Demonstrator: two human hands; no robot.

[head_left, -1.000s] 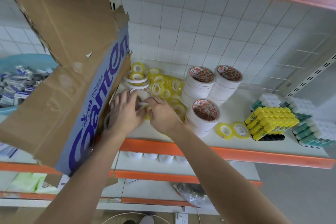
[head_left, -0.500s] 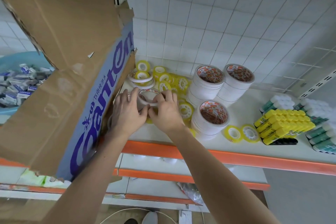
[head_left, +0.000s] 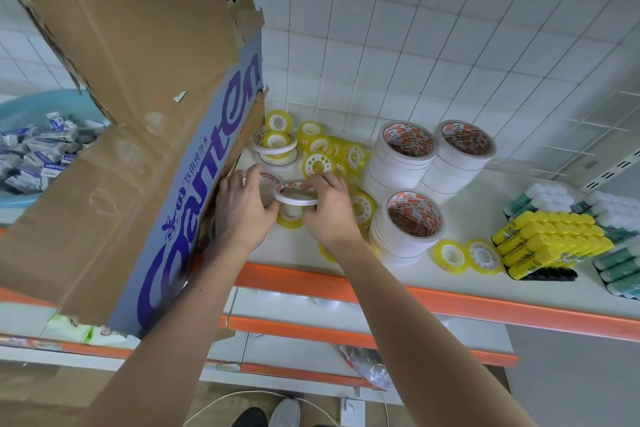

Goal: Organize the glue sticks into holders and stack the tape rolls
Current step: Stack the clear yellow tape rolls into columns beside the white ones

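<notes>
Cardboard box (head_left: 114,135): it leans over the left end of the shelf, so I reach in under its edge, which crowds my working room.
Shelf (head_left: 450,291): white deck with an orange lip; every task item lies on it, within arm's reach.
Tall tape stacks (head_left: 403,158): three finished white columns stand upright right of centre, flat faces together so they stay put; I judge these the model for my pile.
Glue sticks (head_left: 550,246): yellow and green ones lie in rows at the far right, well apart from my hands and not yet in any holder.
Yellow tape rolls (head_left: 317,163): a loose heap behind my hands, some flat, some tilted, still unstacked.
Left hand (head_left: 242,211): its fingers curl against the thin roll's left rim to steady it.
Right hand (head_left: 327,208): its fingers pinch the right rim.
Thin white tape roll (head_left: 296,192): held level between both hands, just above a small yellow roll (head_left: 289,218), so it can, I judge, settle flat.
</notes>
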